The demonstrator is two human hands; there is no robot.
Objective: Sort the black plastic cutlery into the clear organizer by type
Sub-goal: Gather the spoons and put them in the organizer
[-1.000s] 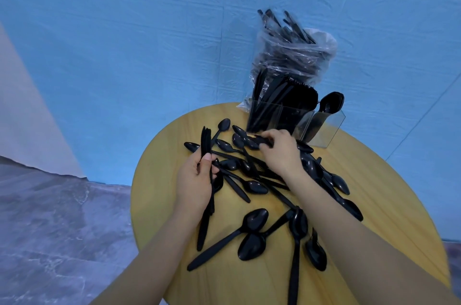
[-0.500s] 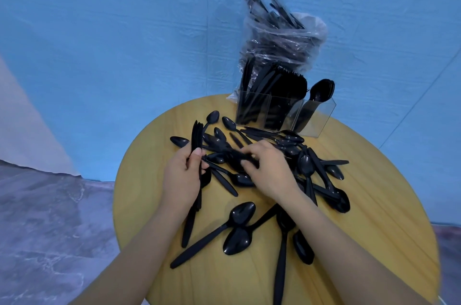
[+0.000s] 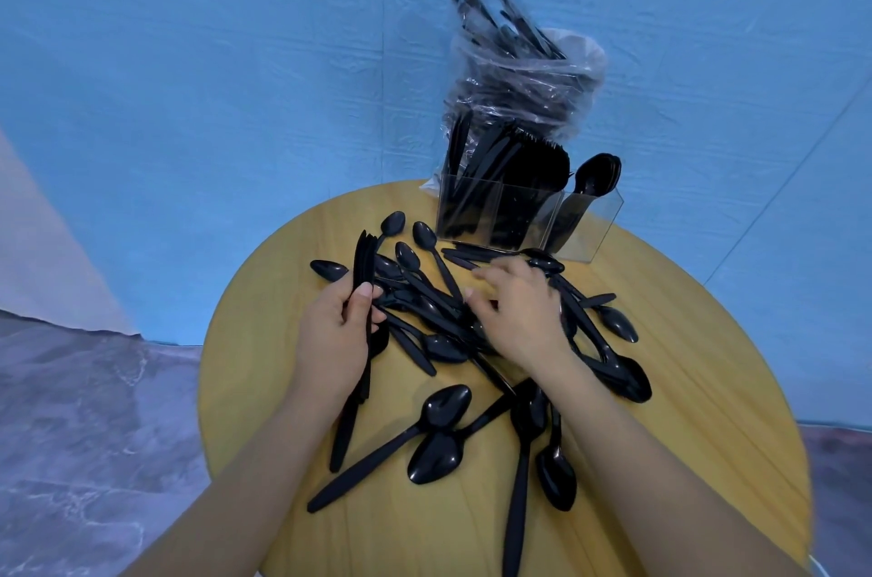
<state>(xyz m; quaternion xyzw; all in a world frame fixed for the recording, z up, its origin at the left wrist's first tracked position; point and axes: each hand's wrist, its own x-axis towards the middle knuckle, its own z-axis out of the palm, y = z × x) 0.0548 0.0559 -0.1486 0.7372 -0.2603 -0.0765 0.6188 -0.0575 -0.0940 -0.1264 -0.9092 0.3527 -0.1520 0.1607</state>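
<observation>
A heap of black plastic cutlery, mostly spoons, lies spread over the round wooden table. My left hand grips a stacked bundle of black knives, blades pointing away from me. My right hand rests on the middle of the heap with fingers spread and slightly bent, touching the pieces; nothing is plainly held in it. The clear organizer stands at the table's far edge, with knives and forks in its left and middle compartments and spoons in the right one.
Behind the organizer stands a clear plastic bag stuffed with more black cutlery. Large spoons lie near me between my forearms. A blue cloth wall rises behind the table; grey floor shows at the left.
My right hand has shifted right and forward over the heap and its fingers have spread. My left hand keeps its grip on the knife bundle. The camera has tilted slightly.
</observation>
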